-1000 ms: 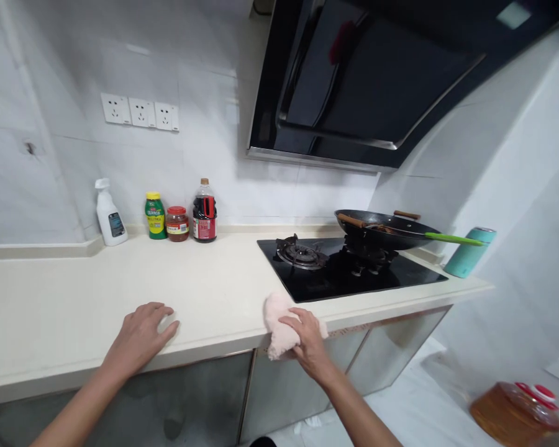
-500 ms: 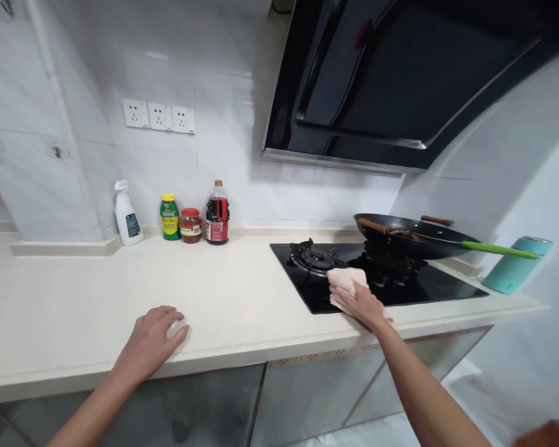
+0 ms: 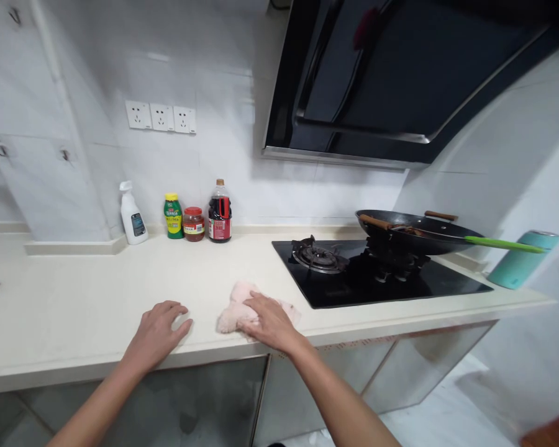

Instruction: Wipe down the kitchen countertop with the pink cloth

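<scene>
Kitchen: a wok [image 3: 428, 246] on a cooktop [image 3: 317, 288] at right, 3 condiment containers [image 3: 194, 226] centre-left, apparently an extractor hood [image 3: 354, 87] upper right.

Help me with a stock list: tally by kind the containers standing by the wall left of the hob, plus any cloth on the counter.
1 spray: white spray bottle
2 capped: green bottle and dark bottle
1 lidded: red-lidded jar
1 cloth: pink cloth, under the right hand
Total: 5
</scene>
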A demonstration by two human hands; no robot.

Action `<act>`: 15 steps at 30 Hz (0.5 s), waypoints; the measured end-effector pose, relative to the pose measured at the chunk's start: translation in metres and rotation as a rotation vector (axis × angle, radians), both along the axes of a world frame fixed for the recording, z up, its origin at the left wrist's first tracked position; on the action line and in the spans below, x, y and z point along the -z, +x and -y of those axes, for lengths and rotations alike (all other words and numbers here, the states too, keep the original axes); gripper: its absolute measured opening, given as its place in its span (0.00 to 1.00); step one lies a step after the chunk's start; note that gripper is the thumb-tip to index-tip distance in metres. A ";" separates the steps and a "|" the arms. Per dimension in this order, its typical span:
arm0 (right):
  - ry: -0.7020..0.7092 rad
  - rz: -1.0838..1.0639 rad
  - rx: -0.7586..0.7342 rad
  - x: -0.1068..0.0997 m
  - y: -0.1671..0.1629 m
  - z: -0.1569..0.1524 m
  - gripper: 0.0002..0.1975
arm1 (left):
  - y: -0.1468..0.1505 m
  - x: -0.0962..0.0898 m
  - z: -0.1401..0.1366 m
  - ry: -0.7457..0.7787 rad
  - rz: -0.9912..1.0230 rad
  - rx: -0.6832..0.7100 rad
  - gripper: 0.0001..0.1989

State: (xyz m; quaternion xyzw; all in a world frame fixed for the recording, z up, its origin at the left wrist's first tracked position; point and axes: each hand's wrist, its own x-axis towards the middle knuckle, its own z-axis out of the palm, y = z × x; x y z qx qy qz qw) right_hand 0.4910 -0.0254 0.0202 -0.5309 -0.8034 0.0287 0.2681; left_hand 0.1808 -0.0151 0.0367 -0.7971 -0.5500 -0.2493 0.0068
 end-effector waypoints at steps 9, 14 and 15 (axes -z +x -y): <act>0.249 -0.031 0.249 0.021 0.142 0.055 0.25 | -0.004 0.007 -0.005 0.007 0.022 0.002 0.17; 0.293 -0.080 0.719 0.042 0.234 0.075 0.29 | -0.003 0.005 -0.003 -0.011 0.024 -0.002 0.17; 0.305 -0.133 0.839 0.045 0.240 0.076 0.30 | -0.002 0.004 -0.002 -0.015 0.025 -0.003 0.17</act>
